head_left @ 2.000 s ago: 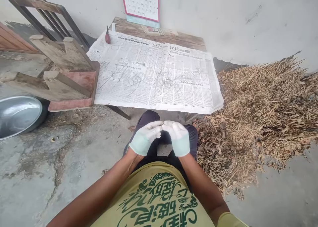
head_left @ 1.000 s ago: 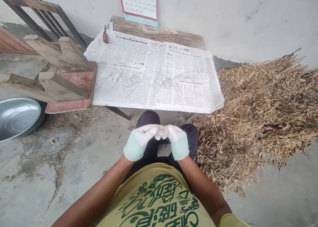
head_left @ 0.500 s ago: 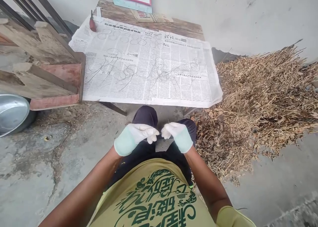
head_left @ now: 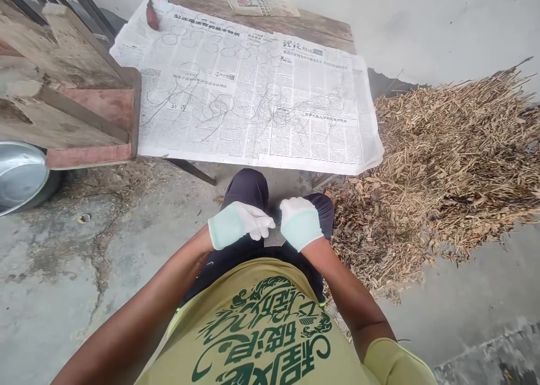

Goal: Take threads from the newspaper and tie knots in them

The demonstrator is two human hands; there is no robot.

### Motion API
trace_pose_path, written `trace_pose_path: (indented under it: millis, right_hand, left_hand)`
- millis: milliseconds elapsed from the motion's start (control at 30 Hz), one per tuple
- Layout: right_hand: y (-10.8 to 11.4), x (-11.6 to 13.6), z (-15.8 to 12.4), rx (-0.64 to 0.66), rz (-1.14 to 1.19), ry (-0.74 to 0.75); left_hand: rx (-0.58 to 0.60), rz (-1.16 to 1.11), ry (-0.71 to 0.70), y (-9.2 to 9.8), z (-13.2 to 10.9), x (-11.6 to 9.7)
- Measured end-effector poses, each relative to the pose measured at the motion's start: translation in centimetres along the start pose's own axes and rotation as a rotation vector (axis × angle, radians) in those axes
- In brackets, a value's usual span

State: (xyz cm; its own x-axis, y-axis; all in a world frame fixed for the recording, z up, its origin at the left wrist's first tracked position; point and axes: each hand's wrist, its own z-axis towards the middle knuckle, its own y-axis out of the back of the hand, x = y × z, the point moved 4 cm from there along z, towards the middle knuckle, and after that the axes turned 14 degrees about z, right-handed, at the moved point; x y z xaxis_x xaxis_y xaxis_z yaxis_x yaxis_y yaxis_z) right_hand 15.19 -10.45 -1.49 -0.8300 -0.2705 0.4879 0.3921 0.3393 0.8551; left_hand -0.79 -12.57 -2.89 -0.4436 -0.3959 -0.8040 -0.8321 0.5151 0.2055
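Both of my hands wear white gloves with pale green cuffs, and they meet above my knees. My left hand (head_left: 244, 225) is closed in a pinch, fingertips pointing right. Beside it my right hand (head_left: 300, 222) is curled into a fist, its back turned up and its fingertips hidden. A thin wire runs between the hands; only a faint trace of it shows now. Beyond my knees, bent thin wires (head_left: 217, 108) with loops and long tails lie on newspaper sheets (head_left: 169, 140) that cover a table.
A tool with a red handle (head_left: 152, 18) lies at the table's far left corner. A wooden frame (head_left: 97, 109) stands at the left, by a metal basin (head_left: 21, 174). Dry stalks (head_left: 455, 171) are heaped on the floor at right. A wall (head_left: 405, 31) rises behind.
My right hand has rolled over from a pinch to a fist with its back up. My left hand has shifted slightly right and up. The view has tilted down a little.
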Motion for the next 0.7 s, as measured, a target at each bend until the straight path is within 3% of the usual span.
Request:
trace_pose_path:
  millis: [67,200,367,533,700]
  right_hand:
    - [0.0,-0.4,0.2,-0.06,0.192,-0.009]
    - [0.2,-2.7,0.2,-0.187,0.886,-0.15]
    - [-0.3,-4.2,-0.6,-0.136,1.506,-0.318]
    - [-1.1,-2.5,-1.2,0.003,1.638,-0.268]
    - [-1.7,-1.7,-1.3,-0.14,1.72,-0.255]
  left_hand:
    - [-0.015,-0.037,-0.009,0.2,0.2,0.1]
    - [-0.103,-0.179,-0.059,1.0,0.7,0.6]
    - [-0.155,-0.297,-0.083,1.5,1.2,0.6]
    - [-0.132,-0.33,-0.088,1.5,2.0,1.0]
    - [-0.115,-0.633,-0.149,1.6,2.3,1.5]
